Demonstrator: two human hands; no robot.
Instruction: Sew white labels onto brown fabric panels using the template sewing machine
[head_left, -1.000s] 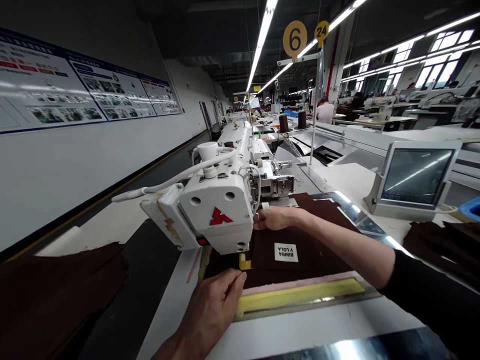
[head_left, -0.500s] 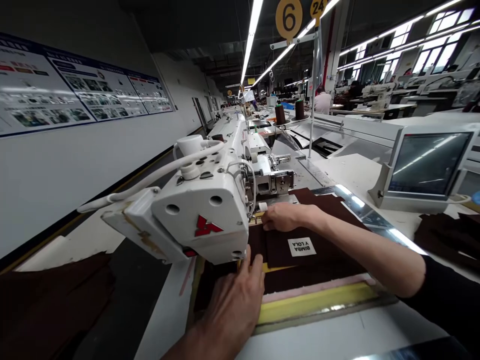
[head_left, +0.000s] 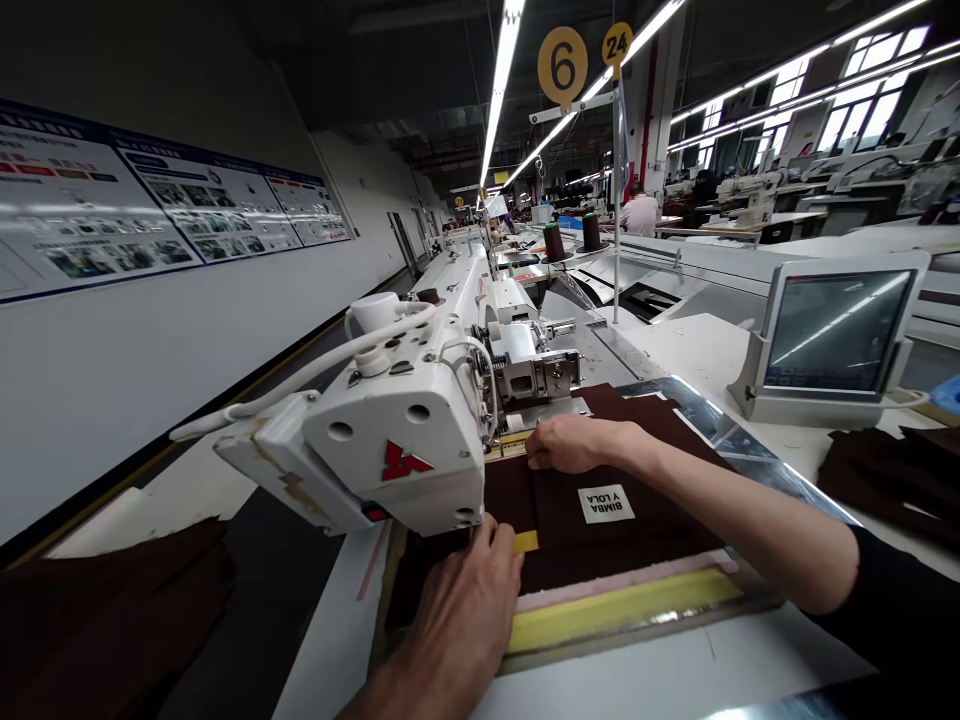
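Nearest, on the white worktop [head_left: 645, 665], a yellow band [head_left: 630, 611] lies right of the left hand [head_left: 472, 605]. Since a second ago that hand has moved forward from the cloth's near edge; its fingers, slightly bent and close together, reach the lower edge of the sewing machine [head_left: 390, 415]. I cannot tell whether they pinch anything. The brown cloth [head_left: 562, 545] lies beneath and between the hands, its panel's left edge running away towards the right fingertips. Just nearer than the right hand [head_left: 574, 443], the white label [head_left: 606, 504] lies longways left to right, lettering inverted. The right hand's fingers are bunched on the cloth's far side, any pinch hidden
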